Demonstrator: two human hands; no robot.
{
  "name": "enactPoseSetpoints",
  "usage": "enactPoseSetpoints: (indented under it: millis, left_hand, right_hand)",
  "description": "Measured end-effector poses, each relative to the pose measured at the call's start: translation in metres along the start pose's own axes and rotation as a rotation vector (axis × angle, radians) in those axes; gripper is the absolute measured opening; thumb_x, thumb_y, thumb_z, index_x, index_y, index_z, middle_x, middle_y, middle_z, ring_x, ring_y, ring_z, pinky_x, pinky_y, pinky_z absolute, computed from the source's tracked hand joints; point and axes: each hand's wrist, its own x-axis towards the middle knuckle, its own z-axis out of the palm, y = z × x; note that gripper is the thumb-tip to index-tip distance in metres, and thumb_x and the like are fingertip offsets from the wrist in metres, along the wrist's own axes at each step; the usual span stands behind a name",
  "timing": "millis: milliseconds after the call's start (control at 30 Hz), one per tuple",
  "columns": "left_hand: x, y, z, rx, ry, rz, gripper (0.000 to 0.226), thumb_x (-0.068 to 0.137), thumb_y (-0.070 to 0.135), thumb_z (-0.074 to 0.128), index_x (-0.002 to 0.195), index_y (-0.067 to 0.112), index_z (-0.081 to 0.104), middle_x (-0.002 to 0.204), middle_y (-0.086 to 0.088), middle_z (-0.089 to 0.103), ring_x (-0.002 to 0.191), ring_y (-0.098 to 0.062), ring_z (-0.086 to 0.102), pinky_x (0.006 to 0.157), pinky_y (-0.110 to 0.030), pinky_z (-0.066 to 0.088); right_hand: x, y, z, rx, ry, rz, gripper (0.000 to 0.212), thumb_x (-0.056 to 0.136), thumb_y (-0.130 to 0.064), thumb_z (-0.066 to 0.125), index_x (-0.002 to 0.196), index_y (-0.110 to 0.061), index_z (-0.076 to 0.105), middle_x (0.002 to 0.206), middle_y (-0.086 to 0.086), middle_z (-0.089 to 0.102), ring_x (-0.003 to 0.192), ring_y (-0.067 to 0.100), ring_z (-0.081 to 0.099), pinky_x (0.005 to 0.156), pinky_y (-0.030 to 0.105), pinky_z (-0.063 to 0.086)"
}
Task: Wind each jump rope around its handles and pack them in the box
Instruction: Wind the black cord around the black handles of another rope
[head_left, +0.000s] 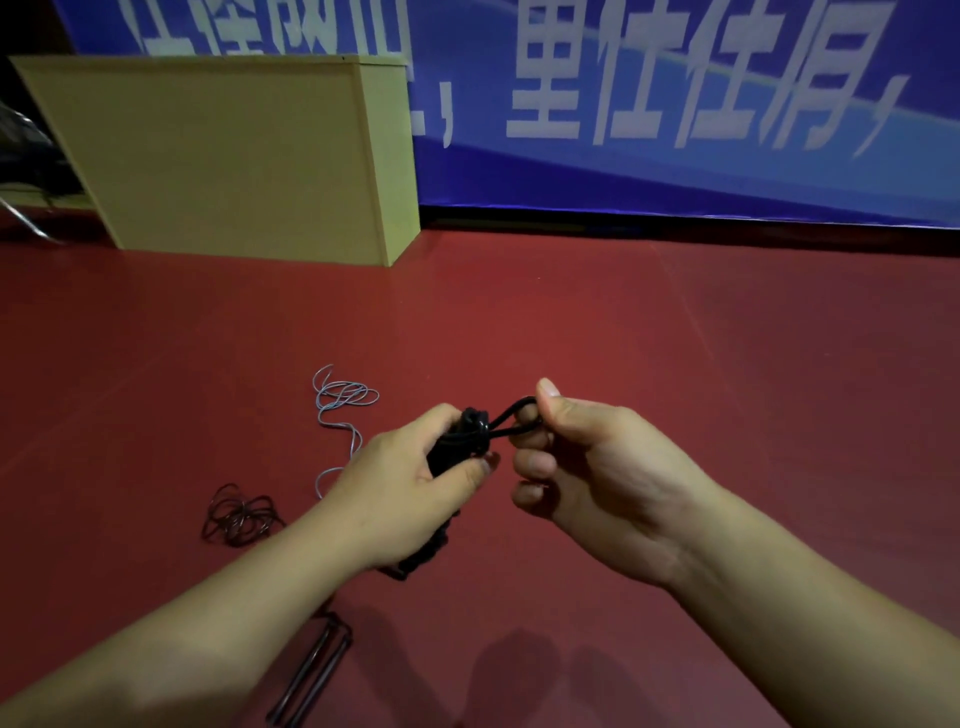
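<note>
The left hand (410, 483) is wrapped around a black jump rope (460, 441), its fingers curled round the bundled handles with cord wound about them, held above the red floor (623, 322). The right hand (587, 467) pinches a loop of the same black cord (514, 415) between thumb and curled forefinger, the loop stretched out to the right from the top of the bundle; the other fingers are curled loosely below. On the floor just left of the left hand lies a loose grey-blue rope (340, 410) in a tangle of coils, and nearer the camera, further left, a dark rope (239, 517) in a small heap. A pair of dark handles (317, 670) lies side by side on the floor under the left forearm. A tan box (223, 156) stands well away at the back left, against a blue banner (675, 104) with white characters
</note>
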Motion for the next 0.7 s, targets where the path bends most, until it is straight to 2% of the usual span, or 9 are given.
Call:
enactPoseSetpoints:
  millis: [67,133,233,333,467,600,700]
  left_hand:
    - [-0.004,-0.005,-0.004,0.060,0.018,-0.116,0.029,0.074,0.062,0.051,0.089,0.037,0.049,0.064,0.004,0.061,0.061,-0.013,0.058,0.061,-0.034,0.046]
    - [-0.010,-0.011,-0.010,0.087,0.037,-0.221,0.027,0.080,0.064,0.053,0.092,0.040,0.048,0.069,0.005,0.064,0.067,-0.013,0.061,0.067,-0.035,0.049]
    - [-0.019,-0.021,-0.023,0.091,0.073,-0.358,0.039,0.080,0.068,0.052,0.101,0.035,0.048,0.087,0.008,0.066,0.087,-0.020,0.064,0.081,-0.037,0.051]
    - [-0.025,-0.025,-0.039,0.037,0.104,-0.434,0.035,0.086,0.056,0.060,0.104,0.026,0.050,0.104,-0.001,0.066,0.101,-0.024,0.062,0.084,-0.035,0.049]
    - [-0.046,-0.033,-0.070,0.056,0.164,-0.603,0.029,0.091,0.048,0.059,0.091,0.020,0.050,0.101,-0.006,0.062,0.094,-0.027,0.059,0.069,-0.030,0.039]
    - [-0.081,-0.056,-0.090,0.135,0.009,-0.735,0.040,0.091,0.053,0.057,0.102,0.015,0.050,0.103,-0.005,0.058,0.090,-0.026,0.055,0.071,-0.028,0.038]
    - [-0.111,-0.086,-0.099,0.058,0.037,-0.748,0.045,0.088,0.058,0.059,0.101,0.016,0.050,0.095,0.000,0.056,0.091,-0.024,0.057,0.072,-0.032,0.044]
  right_hand:
    - [0.008,0.007,0.006,0.019,-0.014,0.007,0.028,0.101,-0.030,0.046,0.078,-0.015,0.050,0.061,-0.003,0.038,0.050,0.008,0.034,0.055,0.025,0.029]
    - [0.019,0.017,0.013,-0.025,-0.025,-0.012,0.028,0.101,-0.031,0.046,0.077,-0.017,0.048,0.060,-0.004,0.038,0.049,0.008,0.035,0.054,0.024,0.031]
    - [0.039,0.030,0.026,-0.194,-0.008,-0.067,0.030,0.100,-0.030,0.051,0.072,-0.020,0.046,0.055,-0.005,0.039,0.051,0.010,0.035,0.056,0.027,0.031]
    - [0.049,0.041,0.039,-0.312,0.001,-0.122,0.029,0.098,-0.027,0.053,0.071,-0.021,0.050,0.051,-0.006,0.040,0.053,0.011,0.033,0.055,0.028,0.028]
    - [0.052,0.065,0.074,-0.407,-0.110,-0.174,0.014,0.097,-0.020,0.055,0.084,-0.022,0.060,0.059,-0.007,0.045,0.054,0.008,0.040,0.060,0.028,0.037]
    - [0.057,0.096,0.089,-0.623,-0.210,-0.242,0.015,0.097,-0.018,0.057,0.083,-0.021,0.061,0.055,-0.011,0.049,0.054,0.010,0.039,0.059,0.028,0.036]
    - [0.069,0.117,0.097,-0.755,-0.297,-0.278,0.013,0.095,-0.017,0.061,0.083,-0.021,0.064,0.060,-0.009,0.053,0.057,0.013,0.041,0.058,0.030,0.037]
